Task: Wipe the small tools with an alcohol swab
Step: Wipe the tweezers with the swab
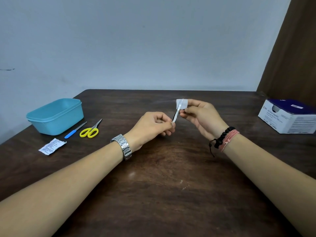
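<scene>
Both hands raised over mid-table, forearms angled inward. Left hand [154,126] curled, pinching lower end of a slim metal tool [177,113], tilted up to the right. Right hand [201,115] curled, pinching a white swab [181,103] against the tool's upper end. Bare dark table [171,185] beneath and toward the near edge. Left side: scissors [90,130], blue-handled tool [75,130], torn wrapper [52,146], blue tub [56,115]. Swab box [289,117] at right edge.
</scene>
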{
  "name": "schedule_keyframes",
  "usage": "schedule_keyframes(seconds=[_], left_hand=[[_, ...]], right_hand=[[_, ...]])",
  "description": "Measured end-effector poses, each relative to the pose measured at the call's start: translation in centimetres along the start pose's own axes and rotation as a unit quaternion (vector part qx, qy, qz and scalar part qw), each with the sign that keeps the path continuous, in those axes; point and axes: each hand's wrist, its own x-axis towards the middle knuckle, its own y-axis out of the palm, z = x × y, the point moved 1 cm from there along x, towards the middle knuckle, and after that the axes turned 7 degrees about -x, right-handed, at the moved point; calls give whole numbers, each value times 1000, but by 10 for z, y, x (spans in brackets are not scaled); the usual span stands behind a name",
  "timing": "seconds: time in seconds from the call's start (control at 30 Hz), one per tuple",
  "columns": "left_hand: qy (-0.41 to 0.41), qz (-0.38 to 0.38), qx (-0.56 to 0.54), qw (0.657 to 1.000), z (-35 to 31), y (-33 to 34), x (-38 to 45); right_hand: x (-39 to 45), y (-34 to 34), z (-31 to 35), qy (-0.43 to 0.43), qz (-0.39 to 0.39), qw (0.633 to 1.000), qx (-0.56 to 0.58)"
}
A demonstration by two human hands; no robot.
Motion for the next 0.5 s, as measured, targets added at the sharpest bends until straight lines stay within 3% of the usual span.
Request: schedule_keyframes(seconds=[0.27, 0.5], left_hand=[[-11, -1, -9, 1000, 0, -2, 1], [13, -2, 48, 999, 1, -1, 1]], right_hand=[[0, -3, 1, -23, 53, 998, 27], [-1, -2, -1, -28, 41, 999, -21]])
